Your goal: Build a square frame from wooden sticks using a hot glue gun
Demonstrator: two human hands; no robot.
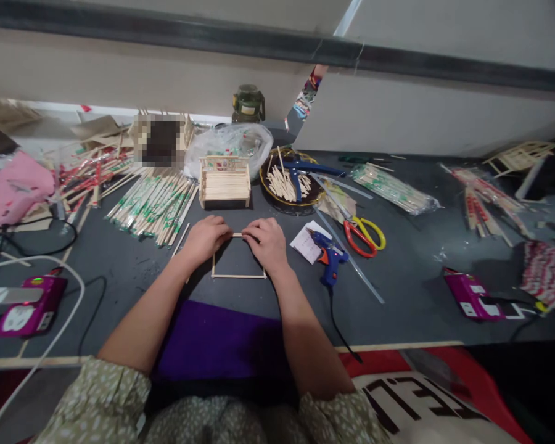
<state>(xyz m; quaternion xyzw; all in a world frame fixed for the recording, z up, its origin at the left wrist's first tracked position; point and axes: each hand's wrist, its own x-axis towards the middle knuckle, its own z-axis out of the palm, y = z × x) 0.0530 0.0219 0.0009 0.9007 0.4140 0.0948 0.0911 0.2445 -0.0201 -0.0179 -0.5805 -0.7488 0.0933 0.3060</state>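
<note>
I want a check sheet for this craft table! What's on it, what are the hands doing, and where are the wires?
Surface: dark table, purple cloth at the near edge.
Job's things: square stick frame; small stick bench behind it.
Clutter: wrapped chopsticks, bowl of sticks, scissors, plastic bag.
Hands: left hand and right hand press the frame's far side.
Cables: glue gun cord, white cable beside power strip.
Surroundings: pale wall, jar.

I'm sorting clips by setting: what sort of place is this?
Probably a home craft worktable: both hands press a stick frame, with a glue gun, scissors and wrapped chopsticks around.
</note>
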